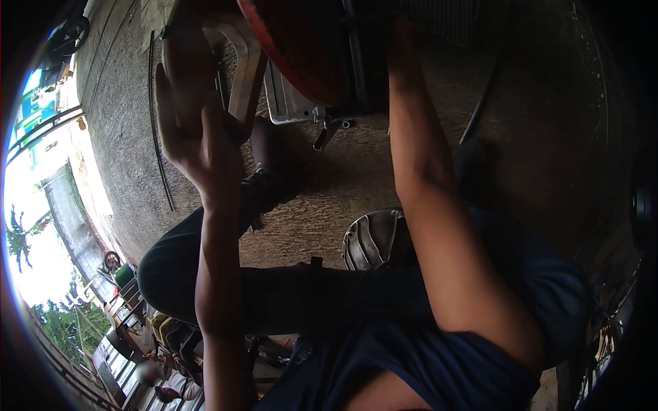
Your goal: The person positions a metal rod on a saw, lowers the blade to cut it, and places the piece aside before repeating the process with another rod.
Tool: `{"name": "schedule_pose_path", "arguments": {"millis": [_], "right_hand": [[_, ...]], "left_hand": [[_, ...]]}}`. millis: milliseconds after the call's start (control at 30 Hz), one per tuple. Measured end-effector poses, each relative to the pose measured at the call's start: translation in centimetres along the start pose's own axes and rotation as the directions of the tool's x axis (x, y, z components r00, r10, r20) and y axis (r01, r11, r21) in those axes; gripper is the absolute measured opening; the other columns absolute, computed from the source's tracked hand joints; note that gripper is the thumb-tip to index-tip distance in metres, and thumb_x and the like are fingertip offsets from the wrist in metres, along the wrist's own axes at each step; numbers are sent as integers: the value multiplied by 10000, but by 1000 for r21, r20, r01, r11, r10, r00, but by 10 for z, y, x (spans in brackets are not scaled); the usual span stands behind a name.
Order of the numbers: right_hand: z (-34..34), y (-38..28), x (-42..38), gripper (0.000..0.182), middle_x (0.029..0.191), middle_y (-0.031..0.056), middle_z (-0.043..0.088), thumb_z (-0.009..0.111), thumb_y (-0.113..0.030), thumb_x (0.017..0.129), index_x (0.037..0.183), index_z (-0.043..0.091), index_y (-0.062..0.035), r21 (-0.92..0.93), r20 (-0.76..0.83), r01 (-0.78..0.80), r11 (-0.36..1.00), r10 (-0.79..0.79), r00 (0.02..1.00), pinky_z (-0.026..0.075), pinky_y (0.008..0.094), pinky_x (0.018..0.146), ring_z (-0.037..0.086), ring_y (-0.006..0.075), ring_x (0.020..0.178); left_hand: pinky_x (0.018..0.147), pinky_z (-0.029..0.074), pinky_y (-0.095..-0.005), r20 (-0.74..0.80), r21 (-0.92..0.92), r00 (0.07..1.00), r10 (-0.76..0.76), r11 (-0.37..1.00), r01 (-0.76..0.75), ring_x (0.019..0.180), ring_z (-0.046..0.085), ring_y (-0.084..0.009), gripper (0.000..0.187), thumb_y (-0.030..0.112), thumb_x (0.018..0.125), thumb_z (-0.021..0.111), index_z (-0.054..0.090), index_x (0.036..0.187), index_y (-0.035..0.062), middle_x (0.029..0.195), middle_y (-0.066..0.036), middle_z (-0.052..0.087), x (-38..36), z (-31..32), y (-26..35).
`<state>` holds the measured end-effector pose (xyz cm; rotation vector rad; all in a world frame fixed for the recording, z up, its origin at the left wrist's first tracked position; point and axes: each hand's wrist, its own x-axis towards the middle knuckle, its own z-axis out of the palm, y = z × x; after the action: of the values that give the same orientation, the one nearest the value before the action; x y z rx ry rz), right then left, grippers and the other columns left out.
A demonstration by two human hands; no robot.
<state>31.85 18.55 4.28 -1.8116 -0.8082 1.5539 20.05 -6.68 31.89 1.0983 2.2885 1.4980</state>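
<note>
My left hand [199,144] reaches up at the left, its fingers spread around a dark reddish-brown rounded part [186,72] of the machine. Beside it is a pale angled metal frame [243,68]. A red, worn curved body panel [295,48] fills the top middle, next to a black upright bar [355,48]. My right hand [403,31] is at the top, beyond that bar, with its fingers lost in shadow. Below the panel sits a metal bracket with a small lever [325,130], beside a light metal plate [288,99].
A ribbed round metal cover [370,240] lies on the rough concrete floor [301,233] by my folded leg [329,294]. A thin dark rod [159,130] lies at the left and a black hose [483,103] at the right. Another person [175,387] is at the lower left.
</note>
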Motion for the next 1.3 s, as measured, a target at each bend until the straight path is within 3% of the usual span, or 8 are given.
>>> {"name": "schedule_pose_path", "arguments": {"millis": [100, 167, 267, 567, 1000, 1300], "right_hand": [[-1, 0, 0, 550, 1207, 172, 669, 693, -326, 873, 1276, 584, 33, 6, -4, -2, 1000, 2, 1000, 563, 456, 856, 668, 294, 1058], [0, 1, -1, 549, 1205, 172, 670, 696, -324, 872, 1275, 585, 33, 12, -4, -5, 1000, 5, 1000, 564, 457, 855, 669, 294, 1056], [3, 1, -3, 548, 1203, 173, 671, 699, -322, 871, 1273, 586, 34, 19, -2, -9, 1000, 9, 1000, 566, 457, 853, 671, 294, 1053], [5, -4, -7, 546, 1196, 173, 675, 709, -314, 866, 1268, 590, 35, 46, -5, -12, 999, 13, 1000, 571, 459, 846, 676, 293, 1045], [5, -4, -9, 542, 1186, 174, 681, 723, -303, 859, 1261, 595, 37, 77, -16, -22, 997, 23, 1000, 578, 461, 837, 683, 292, 1034], [5, -4, -9, 540, 1179, 174, 685, 734, -295, 854, 1256, 599, 39, 94, -22, -27, 995, 29, 999, 583, 462, 830, 688, 291, 1026]], "left_hand": [[726, 520, -236, -42, -35, 997, 71, 997, -72, 850, 648, -117, 661, 24, 900, 613, 359, 1508, -27, 1143, -149, 656, 1, 4, -5], [623, 434, -216, -16, -5, 990, 142, 990, -142, 692, 554, -53, 621, 54, 941, 595, 362, 1513, -17, 956, -72, 666, 3, 1, -11], [618, 429, -217, -1, -22, 996, 86, 996, -86, 685, 551, -52, 616, 45, 944, 584, 356, 1512, -25, 950, -76, 665, -1, 2, -2], [620, 424, -221, -7, 70, 984, 177, 982, -176, 682, 548, -61, 610, 43, 946, 578, 359, 1510, -31, 944, -77, 662, 4, 0, -11], [619, 430, -222, -50, 27, 992, 117, 993, -116, 664, 547, -64, 610, 52, 942, 583, 367, 1506, -31, 870, -68, 652, 1, 4, -4], [586, 410, -223, -19, 121, 987, 162, 980, -159, 650, 535, -54, 615, 45, 936, 580, 373, 1513, -8, 878, -64, 653, 1, 1, -9]]}}
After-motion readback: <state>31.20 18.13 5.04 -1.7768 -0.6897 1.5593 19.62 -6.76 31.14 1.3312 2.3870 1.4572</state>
